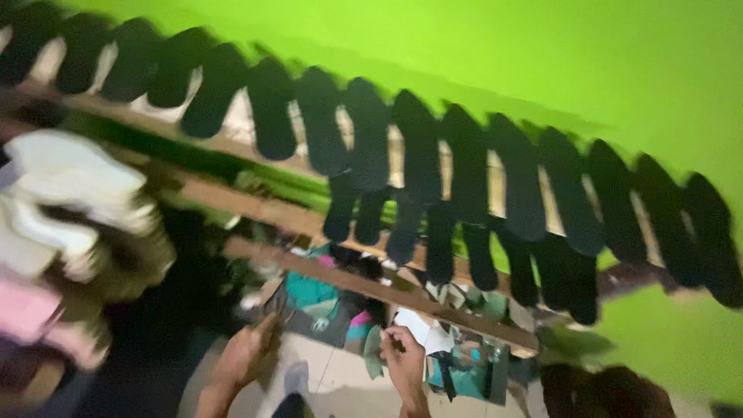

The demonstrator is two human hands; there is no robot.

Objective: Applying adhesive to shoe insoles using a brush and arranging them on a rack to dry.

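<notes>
The picture is tilted and blurred by motion. My left hand (249, 352) is low in the middle with its fingers curled; a thin dark thing may be in it, but I cannot tell. My right hand (404, 358) is beside it, fingers bent inward near white paper pieces (422, 329); whether it holds anything is unclear. Above both hands, a long row of black shoe-sole shapes (422, 147) leans on a wooden rack (255, 203). A second, shorter row of black soles (464, 248) stands lower down.
A bright green wall (542, 54) fills the back. A heap of white and pink shoe parts (62, 224) is at the left. Teal and pink scraps (313, 292) lie under the lowest wooden rail. A dark rounded shape (611, 391) is at the bottom right. Pale floor tiles (340, 379) show between my hands.
</notes>
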